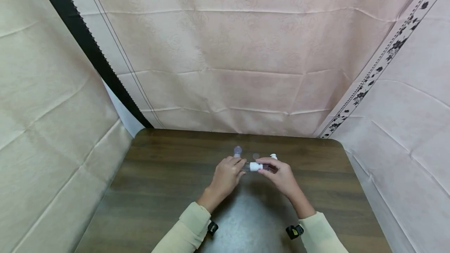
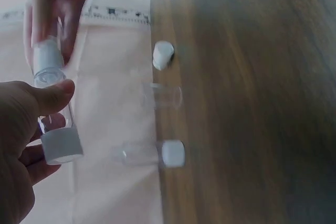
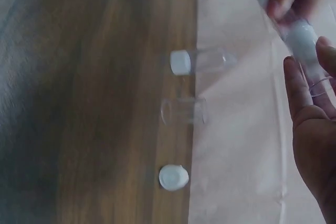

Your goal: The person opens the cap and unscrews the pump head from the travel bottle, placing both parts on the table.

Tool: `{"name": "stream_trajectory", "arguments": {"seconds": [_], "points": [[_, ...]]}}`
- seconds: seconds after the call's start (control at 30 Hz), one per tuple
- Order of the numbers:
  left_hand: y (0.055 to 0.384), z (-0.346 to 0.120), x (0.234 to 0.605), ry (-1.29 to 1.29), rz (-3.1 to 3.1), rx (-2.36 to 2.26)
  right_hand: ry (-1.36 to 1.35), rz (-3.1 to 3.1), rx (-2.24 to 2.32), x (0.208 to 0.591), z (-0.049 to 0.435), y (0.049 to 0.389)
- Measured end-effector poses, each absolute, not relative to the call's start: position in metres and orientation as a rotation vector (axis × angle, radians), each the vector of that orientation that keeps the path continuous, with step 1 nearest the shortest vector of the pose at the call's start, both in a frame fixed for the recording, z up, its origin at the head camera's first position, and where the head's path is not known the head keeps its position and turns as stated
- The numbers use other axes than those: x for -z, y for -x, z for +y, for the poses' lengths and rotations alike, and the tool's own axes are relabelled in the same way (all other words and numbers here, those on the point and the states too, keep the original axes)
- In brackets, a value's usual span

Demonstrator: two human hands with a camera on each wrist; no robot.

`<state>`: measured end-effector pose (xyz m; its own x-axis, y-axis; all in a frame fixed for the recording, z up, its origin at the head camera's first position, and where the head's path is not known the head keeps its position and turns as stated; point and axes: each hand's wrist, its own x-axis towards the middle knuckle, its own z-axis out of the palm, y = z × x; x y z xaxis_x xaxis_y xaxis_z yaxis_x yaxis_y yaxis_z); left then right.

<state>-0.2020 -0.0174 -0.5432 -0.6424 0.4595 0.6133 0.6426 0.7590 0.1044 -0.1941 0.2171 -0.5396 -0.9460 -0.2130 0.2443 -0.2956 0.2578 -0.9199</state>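
Note:
Between my hands, above the table, lies a slim clear bottle point(image 1: 256, 166), held sideways. It has a white base point(image 2: 62, 145) at the left end and a white collar point(image 2: 47, 56) further along. My left hand point(image 1: 225, 175) grips the clear part near the base, thumb along its side. My right hand point(image 1: 281, 177) holds the other end by the collar; in the right wrist view a clear rim point(image 3: 320, 86) shows between its thumb and fingers. Beyond the hands stand another clear bottle with a white bottom point(image 2: 173, 153), a clear cup-like cover point(image 2: 164, 96) and a small white cap point(image 2: 163, 54).
The three loose pieces stand in a row towards the far side of the brown wooden table point(image 1: 168, 190). Pale cloth point(image 1: 225, 50) hangs behind the table edge and at both sides. Each wrist wears a small black camera point(image 1: 294, 231).

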Motion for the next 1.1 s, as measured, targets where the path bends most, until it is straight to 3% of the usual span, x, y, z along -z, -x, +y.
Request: {"name": "stream_trajectory", "arguments": {"seconds": [0.5,1.1], "points": [[0.203,-0.04,0.551,0.736,-2.438,0.574,-0.524,-2.428,-1.554,0.537,0.23,0.195],[0.206,-0.045,0.554,0.706,-2.428,0.612,-0.577,-2.73,-0.954,0.583,0.207,0.218]]}}
